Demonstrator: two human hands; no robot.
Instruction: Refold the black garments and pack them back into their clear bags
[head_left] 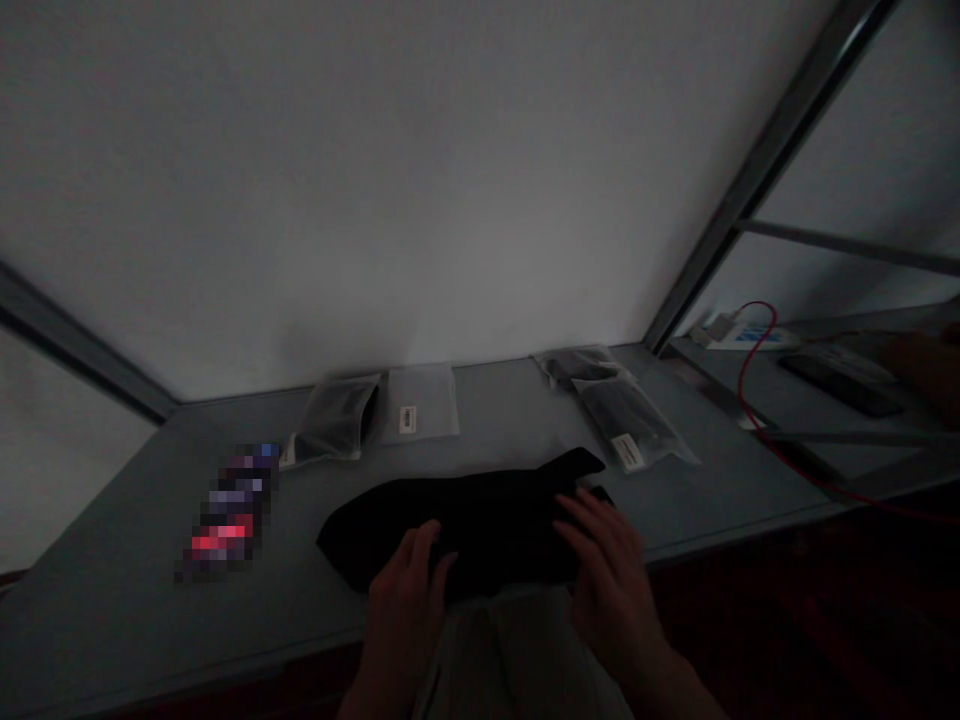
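Note:
A black folded cloth lies along the front of the grey shelf, its left end pointed and a loose flap raised toward the upper right. In the dim light its folds are hard to make out. Bent fingers of my left hand close on the cloth's near edge, left of its middle. My right hand rests on the right part of the cloth, fingers stretched out and slightly apart.
Behind the cloth lie a dark-filled clear bag, a flat frosted bag and two more dark-filled bags at right. A blurred-out phone-like object lies left. Metal posts and a red cable stand right.

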